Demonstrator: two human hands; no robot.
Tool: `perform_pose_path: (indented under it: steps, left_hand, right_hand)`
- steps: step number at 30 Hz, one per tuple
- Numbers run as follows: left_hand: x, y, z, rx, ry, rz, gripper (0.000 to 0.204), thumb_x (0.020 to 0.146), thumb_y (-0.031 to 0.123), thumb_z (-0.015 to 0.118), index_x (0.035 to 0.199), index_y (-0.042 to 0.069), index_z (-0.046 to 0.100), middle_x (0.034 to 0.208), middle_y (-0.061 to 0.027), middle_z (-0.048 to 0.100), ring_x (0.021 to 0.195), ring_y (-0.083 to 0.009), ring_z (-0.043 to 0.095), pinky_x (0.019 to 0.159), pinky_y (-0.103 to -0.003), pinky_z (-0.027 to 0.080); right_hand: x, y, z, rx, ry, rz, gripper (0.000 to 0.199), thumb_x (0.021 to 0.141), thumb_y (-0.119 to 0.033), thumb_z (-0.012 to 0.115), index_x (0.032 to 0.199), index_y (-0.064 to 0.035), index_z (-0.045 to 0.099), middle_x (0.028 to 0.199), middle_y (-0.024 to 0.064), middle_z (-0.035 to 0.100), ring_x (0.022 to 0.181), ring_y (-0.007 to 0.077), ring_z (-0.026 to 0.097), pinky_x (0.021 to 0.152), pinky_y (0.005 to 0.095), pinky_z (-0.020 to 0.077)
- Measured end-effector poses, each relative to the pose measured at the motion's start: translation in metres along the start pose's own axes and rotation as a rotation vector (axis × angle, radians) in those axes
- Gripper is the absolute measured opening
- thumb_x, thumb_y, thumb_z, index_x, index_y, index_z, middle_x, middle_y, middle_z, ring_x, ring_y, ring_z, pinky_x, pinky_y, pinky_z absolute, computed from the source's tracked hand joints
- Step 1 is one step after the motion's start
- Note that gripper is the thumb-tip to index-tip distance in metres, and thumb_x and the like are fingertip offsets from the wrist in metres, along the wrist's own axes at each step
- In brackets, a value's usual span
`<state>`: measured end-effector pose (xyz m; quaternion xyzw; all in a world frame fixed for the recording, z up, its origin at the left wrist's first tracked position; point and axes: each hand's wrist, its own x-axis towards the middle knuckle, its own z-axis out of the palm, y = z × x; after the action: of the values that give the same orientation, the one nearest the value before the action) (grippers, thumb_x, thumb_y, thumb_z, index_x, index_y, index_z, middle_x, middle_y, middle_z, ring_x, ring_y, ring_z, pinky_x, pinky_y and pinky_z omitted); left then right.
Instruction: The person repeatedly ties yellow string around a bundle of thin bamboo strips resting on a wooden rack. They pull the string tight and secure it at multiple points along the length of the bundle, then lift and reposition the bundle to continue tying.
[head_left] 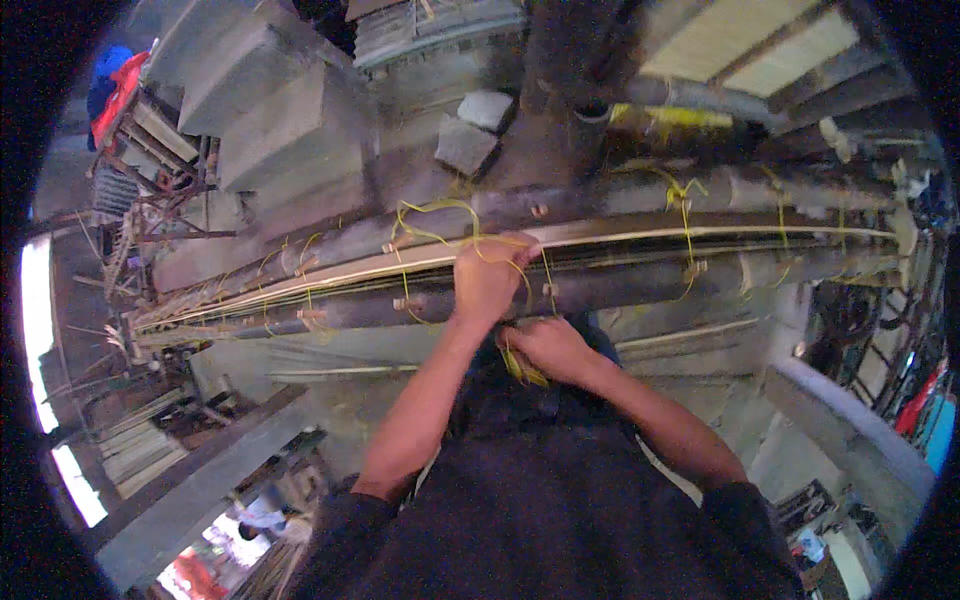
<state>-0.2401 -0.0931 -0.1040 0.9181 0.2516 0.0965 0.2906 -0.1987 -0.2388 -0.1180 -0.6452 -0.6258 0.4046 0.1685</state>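
Two long dark poles, the far pole (630, 192) and the near pole (620, 285), run side by side from left to right in front of me. Between them lie long pale strips (620, 236), which look like split bamboo or wood. Yellow cord (437, 203) loops loosely over the far pole and runs into my left hand (490, 278). That hand is closed on the cord, over the strips. Nearer my body, just this side of the near pole, my right hand (550, 348) is closed on a gathered hank of the same cord (522, 370).
Yellow ties and small pegs (404, 304) are spaced along both poles. Beyond them stand grey blocks or steps (270, 110), two loose stones (467, 143) and a dark post (565, 90). Behind me are a beam (200, 490) at left and a ledge (850, 420) at right.
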Motion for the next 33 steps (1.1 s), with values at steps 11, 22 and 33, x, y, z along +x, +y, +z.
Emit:
perform_pose_path:
  steps: [11, 22, 33]
  left_hand:
    - [0.146, -0.046, 0.048, -0.287, -0.171, -0.188, 0.039, 0.09, 0.038, 0.047, 0.085, 0.001, 0.059, 0.074, -0.0137, 0.062, 0.073, -0.0259, 0.059, 0.068, -0.039, 0.043]
    - [0.064, -0.189, -0.148, -0.407, -0.039, -0.004, 0.031, 0.091, 0.033, 0.053, 0.103, 0.006, 0.063, 0.093, -0.0112, 0.067, 0.085, -0.0225, 0.063, 0.077, -0.033, 0.047]
    - [-0.034, -0.172, -0.177, -0.604, 0.163, -0.129, 0.019, 0.077, 0.014, 0.07, 0.092, 0.004, 0.064, 0.082, -0.0045, 0.068, 0.073, -0.0151, 0.064, 0.072, -0.029, 0.049]
  right_hand:
    - [0.006, 0.044, -0.112, -0.042, 0.55, 0.192, 0.013, 0.078, -0.012, 0.065, 0.09, -0.006, 0.065, 0.084, 0.0089, 0.064, 0.081, 0.0317, 0.06, 0.073, 0.0392, 0.049]
    - [0.062, -0.067, -0.087, -0.319, 0.725, 0.181, 0.012, 0.074, -0.003, 0.068, 0.086, -0.0023, 0.065, 0.084, 0.0105, 0.067, 0.08, 0.0293, 0.065, 0.073, 0.0331, 0.051]
    - [0.071, -0.12, -0.038, -0.304, 0.711, 0.403, 0.01, 0.08, -0.008, 0.062, 0.089, -0.0066, 0.066, 0.082, 0.0132, 0.066, 0.079, 0.0333, 0.064, 0.071, 0.0398, 0.05]
